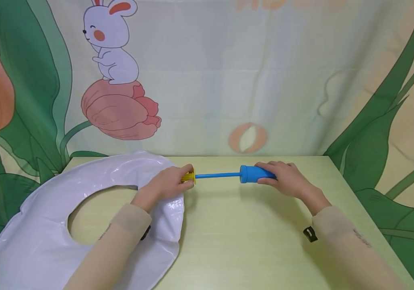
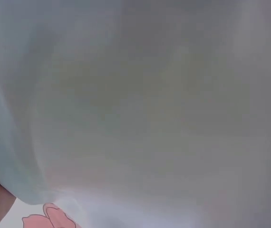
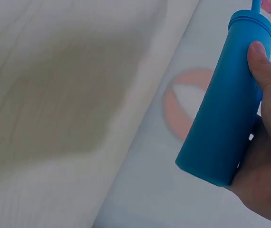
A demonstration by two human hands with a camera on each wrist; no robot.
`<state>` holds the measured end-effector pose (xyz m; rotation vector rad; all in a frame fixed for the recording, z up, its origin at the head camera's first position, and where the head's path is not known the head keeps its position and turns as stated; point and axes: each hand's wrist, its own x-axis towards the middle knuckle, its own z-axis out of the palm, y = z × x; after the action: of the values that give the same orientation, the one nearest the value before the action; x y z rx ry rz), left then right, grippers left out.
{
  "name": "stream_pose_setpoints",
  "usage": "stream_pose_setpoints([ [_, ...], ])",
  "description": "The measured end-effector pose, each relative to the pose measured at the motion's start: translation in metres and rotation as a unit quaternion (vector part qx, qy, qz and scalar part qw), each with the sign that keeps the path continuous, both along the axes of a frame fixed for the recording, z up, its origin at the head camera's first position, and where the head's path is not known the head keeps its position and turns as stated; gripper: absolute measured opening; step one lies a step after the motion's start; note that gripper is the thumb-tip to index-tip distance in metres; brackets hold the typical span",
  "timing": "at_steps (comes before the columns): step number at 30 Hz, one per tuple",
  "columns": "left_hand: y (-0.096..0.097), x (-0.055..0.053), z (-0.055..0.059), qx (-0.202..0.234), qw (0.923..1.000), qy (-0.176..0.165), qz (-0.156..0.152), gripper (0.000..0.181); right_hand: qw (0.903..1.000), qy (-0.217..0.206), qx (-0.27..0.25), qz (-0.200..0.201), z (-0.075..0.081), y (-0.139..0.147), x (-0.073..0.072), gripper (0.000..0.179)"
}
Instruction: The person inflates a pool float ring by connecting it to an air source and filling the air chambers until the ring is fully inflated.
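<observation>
A blue hand pump [image 1: 255,174] is held sideways above the table, its thin blue rod drawn out of the barrel toward the left. My right hand [image 1: 289,180] grips the barrel; in the right wrist view the thumb lies along the blue barrel [image 3: 221,104] near its capped end. Around the yellow pump handle [image 1: 188,176] at the rod's other end curl the fingers of my left hand [image 1: 168,182]. Beneath the left forearm lies a pale, wrinkled inflatable ring [image 1: 109,165], puffed up in part. A blurred pale surface fills most of the left wrist view.
The light wooden table [image 1: 228,241] runs back to a printed curtain [image 1: 207,80] with a rabbit and flowers. The ring takes up the table's left side and reaches its front edge. A small black clip [image 1: 310,234] shows at the right sleeve.
</observation>
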<state>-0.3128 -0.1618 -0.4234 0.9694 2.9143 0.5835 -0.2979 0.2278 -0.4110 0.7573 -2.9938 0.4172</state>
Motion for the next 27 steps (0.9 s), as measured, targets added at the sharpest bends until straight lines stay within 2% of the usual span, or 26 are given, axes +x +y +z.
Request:
stream_pose_setpoints([
  [5, 0.009, 0.003, 0.005, 0.009, 0.9999, 0.000, -0.014, 0.025, 0.9993, 0.036, 0.004, 0.005, 0.005, -0.007, 0.004, 0.061],
  [10, 0.023, 0.006, 0.009, -0.001, 1.0000, 0.000, -0.009, 0.023, 0.9978, 0.059, 0.015, 0.023, 0.011, -0.032, 0.007, 0.060],
  [20, 0.052, 0.010, 0.015, -0.011, 0.9997, 0.014, -0.015, 0.026, 0.9977, 0.059, 0.011, 0.031, 0.013, -0.076, 0.015, 0.060],
  [23, 0.052, 0.010, 0.012, -0.016, 0.9998, 0.004, -0.010, 0.027, 0.9984, 0.043, 0.007, 0.037, 0.012, -0.077, 0.014, 0.060],
  [27, 0.041, 0.007, 0.009, -0.012, 0.9998, -0.012, -0.008, 0.025, 0.9992, 0.015, 0.005, 0.036, 0.008, -0.065, 0.011, 0.061],
])
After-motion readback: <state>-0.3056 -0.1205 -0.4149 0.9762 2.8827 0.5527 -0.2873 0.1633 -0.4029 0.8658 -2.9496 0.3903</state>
